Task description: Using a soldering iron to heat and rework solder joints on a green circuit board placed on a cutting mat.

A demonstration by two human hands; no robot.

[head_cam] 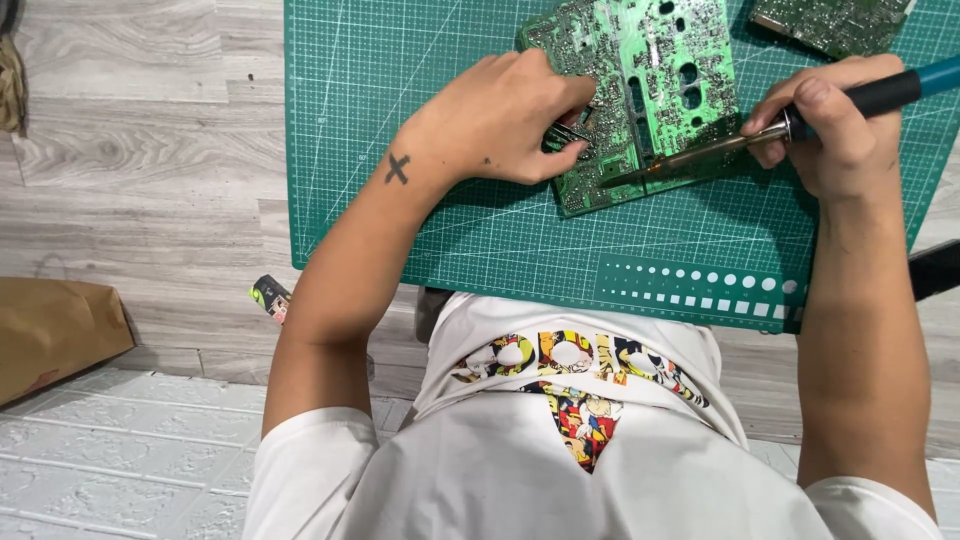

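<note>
A green circuit board [650, 70] lies solder side up on a green cutting mat [420, 130]. My left hand [500, 120] rests on the board's left edge and pinches metal tweezers [568, 133] against it. My right hand [835, 130] grips a soldering iron [880, 92] with a black and blue handle. The iron's metal tip [620, 178] touches the lower part of the board.
A second circuit board [835, 22] sits at the mat's top right. The mat lies on grey wood-look flooring. A brown paper bag [50, 330] is at the left, and a small colourful packet [270, 297] lies near my left elbow.
</note>
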